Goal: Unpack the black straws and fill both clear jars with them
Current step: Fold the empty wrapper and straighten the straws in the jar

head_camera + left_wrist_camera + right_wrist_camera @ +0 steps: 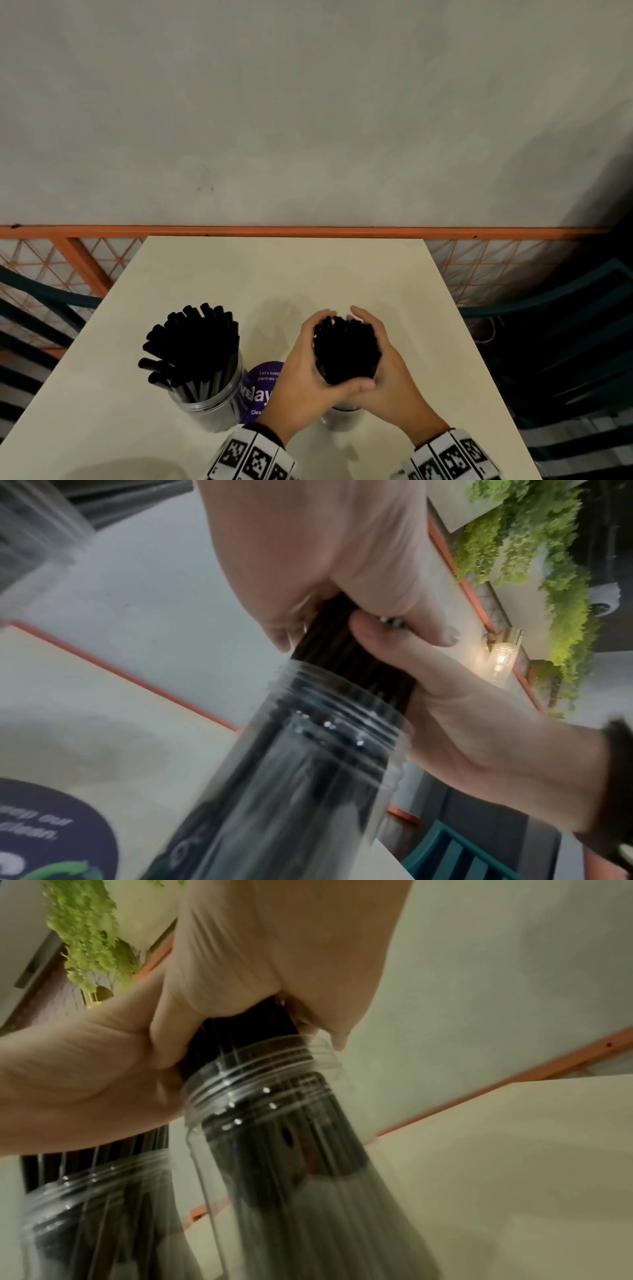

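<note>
A bundle of black straws (pixel 346 353) stands upright in the right clear jar (pixel 342 416), which is mostly hidden under my hands. My left hand (pixel 305 370) and right hand (pixel 397 377) cup the bundle from either side, fingers curled round it, thumbs meeting at the near side. The left wrist view shows the straws (pixel 346 653) entering the jar's threaded mouth (pixel 335 723). The right wrist view shows the same jar (pixel 274 1096). A second clear jar (pixel 209 401) at the left holds several black straws (pixel 191 346) that fan out.
The jars stand on a cream table (pixel 291 274) near its front. A round purple sticker (pixel 263 387) lies between them. An orange rail and mesh fence (pixel 308 231) runs behind the table. Teal chairs (pixel 548 308) flank it.
</note>
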Demonstrator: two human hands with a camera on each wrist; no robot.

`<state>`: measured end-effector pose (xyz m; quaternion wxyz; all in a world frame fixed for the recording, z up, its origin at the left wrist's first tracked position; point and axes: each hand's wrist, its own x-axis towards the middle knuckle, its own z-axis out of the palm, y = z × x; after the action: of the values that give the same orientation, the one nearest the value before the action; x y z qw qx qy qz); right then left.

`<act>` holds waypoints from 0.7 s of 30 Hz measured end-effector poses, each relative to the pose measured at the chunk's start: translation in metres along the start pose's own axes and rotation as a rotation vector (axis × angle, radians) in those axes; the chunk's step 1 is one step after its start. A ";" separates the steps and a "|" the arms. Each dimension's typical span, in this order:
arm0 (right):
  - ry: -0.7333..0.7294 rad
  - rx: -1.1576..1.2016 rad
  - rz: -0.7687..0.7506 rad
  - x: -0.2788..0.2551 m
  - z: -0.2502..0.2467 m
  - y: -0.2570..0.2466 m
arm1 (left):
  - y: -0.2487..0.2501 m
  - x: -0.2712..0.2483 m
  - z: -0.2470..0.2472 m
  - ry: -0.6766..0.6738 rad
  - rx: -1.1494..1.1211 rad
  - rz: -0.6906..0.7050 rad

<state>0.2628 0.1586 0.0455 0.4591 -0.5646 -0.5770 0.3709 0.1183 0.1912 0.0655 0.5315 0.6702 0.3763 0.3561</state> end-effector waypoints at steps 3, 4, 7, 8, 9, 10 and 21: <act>-0.008 -0.043 0.011 -0.006 -0.004 0.007 | -0.008 -0.001 -0.009 -0.093 -0.048 -0.061; 0.003 -0.067 -0.002 -0.006 -0.003 0.008 | -0.008 0.000 -0.010 -0.120 -0.036 -0.063; 0.002 -0.173 -0.062 -0.002 0.003 0.007 | -0.008 0.004 -0.007 -0.155 -0.007 -0.054; 0.008 -0.187 -0.070 0.001 0.006 0.006 | -0.008 0.005 -0.005 -0.153 0.003 -0.051; 0.015 -0.201 -0.072 0.003 0.007 0.005 | -0.007 0.007 -0.002 -0.143 0.013 -0.048; 0.020 -0.227 -0.072 0.006 0.008 0.005 | -0.006 0.008 0.001 -0.125 0.020 -0.038; 0.036 -0.269 -0.046 0.004 0.013 0.009 | -0.014 0.008 0.013 0.060 0.056 -0.061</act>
<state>0.2536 0.1641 0.0340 0.3980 -0.6141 -0.6260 0.2693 0.1317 0.1950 0.0498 0.5117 0.6619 0.4221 0.3491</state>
